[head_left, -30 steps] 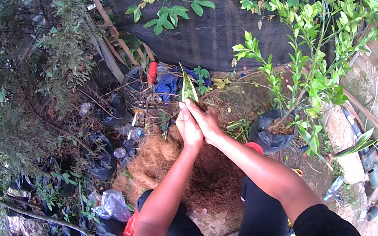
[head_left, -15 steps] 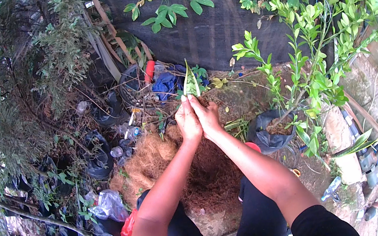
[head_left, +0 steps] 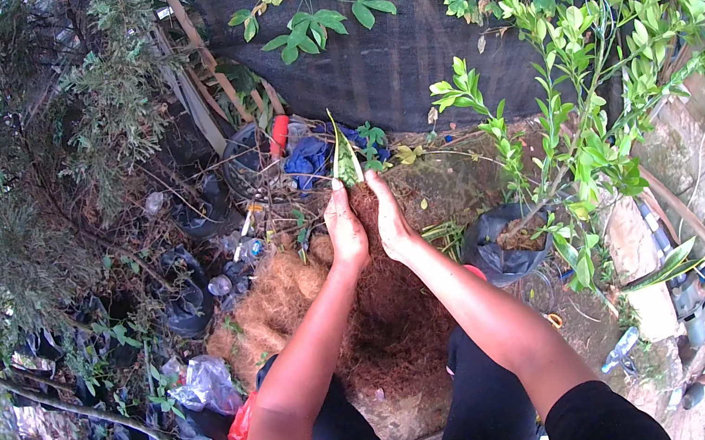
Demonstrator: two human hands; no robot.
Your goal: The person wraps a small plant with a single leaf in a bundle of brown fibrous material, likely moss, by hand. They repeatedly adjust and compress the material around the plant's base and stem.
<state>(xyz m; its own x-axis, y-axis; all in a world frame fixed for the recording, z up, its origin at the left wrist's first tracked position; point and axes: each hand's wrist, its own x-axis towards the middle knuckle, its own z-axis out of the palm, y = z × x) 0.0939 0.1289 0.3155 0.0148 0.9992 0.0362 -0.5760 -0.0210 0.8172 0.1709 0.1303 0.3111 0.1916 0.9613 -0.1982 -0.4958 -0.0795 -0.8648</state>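
Note:
My left hand (head_left: 344,229) and my right hand (head_left: 390,216) are pressed side by side, palms facing each other, around a clump of brown fibrous soil. A small plant with a pointed green leaf (head_left: 345,160) stands up from between my fingertips. Both hands hold the plant's base above a mound of brown coconut fibre (head_left: 290,292) and darker reddish soil (head_left: 399,325) on the ground in front of my knees.
A black grow bag (head_left: 494,247) with a leafy green shrub (head_left: 577,77) stands to the right. Dark netting (head_left: 398,52) hangs behind. Black bags, plastic bottles and a crumpled plastic bag (head_left: 202,383) litter the left. A red item (head_left: 279,136) and blue cloth (head_left: 308,157) lie beyond my hands.
My joined hands with the plant have shifted slightly away from me and a little higher; the leaf now stands more upright between the fingertips.

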